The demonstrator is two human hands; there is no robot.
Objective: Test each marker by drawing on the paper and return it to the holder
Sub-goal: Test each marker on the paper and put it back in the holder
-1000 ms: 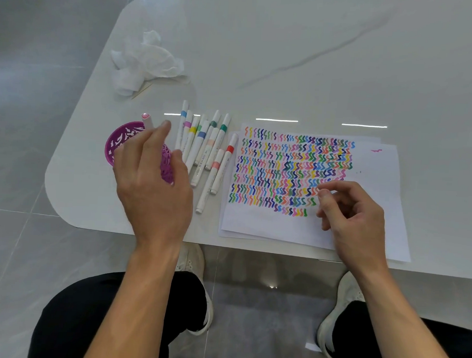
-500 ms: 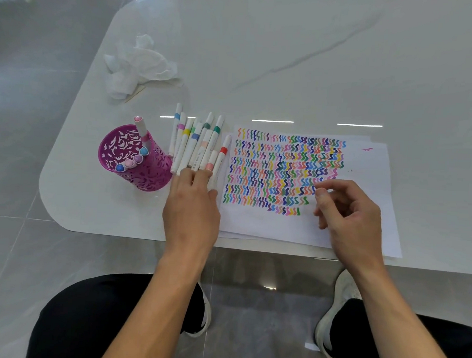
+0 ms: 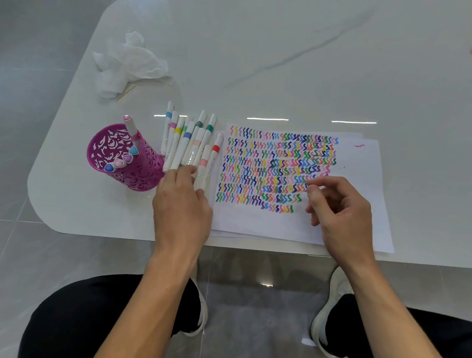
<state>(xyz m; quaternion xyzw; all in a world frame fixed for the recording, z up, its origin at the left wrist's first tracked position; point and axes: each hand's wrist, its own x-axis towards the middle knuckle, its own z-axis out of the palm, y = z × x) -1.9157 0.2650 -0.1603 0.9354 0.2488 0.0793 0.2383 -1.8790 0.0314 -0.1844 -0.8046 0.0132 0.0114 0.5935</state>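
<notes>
**Asker:** What are your hands doing?

**Me:** My left hand (image 3: pixel 182 206) lies with its fingers stretched nearly straight over the near ends of the loose markers (image 3: pixel 189 147). They touch the markers, but none is curled round a single barrel yet. I'd say I'm choosing the next one to test. My right hand (image 3: pixel 341 213) rests on the paper (image 3: pixel 364 184) beside the last rows of squiggles. Its fingers are loosely curled, thumb and forefinger tips close together, and it holds nothing that I can see. I think it sits there because that is where the next mark goes.

**Asker:** Which way do the markers lie?

**Me:** They lie flat on the table (image 3: pixel 288 59), side by side between the holder (image 3: pixel 137 172) and the paper. Their long axes run away from me and lean slightly right. The coloured bands point to the far side and the plain ends point toward my fingers.

**Asker:** And the finished ones?

**Me:** A few stand in the purple holder, just left of the row, ends up. A pink marker (image 3: pixel 131 131) rises taller than the rest. Further off lies a crumpled tissue (image 3: pixel 126 60).
</notes>
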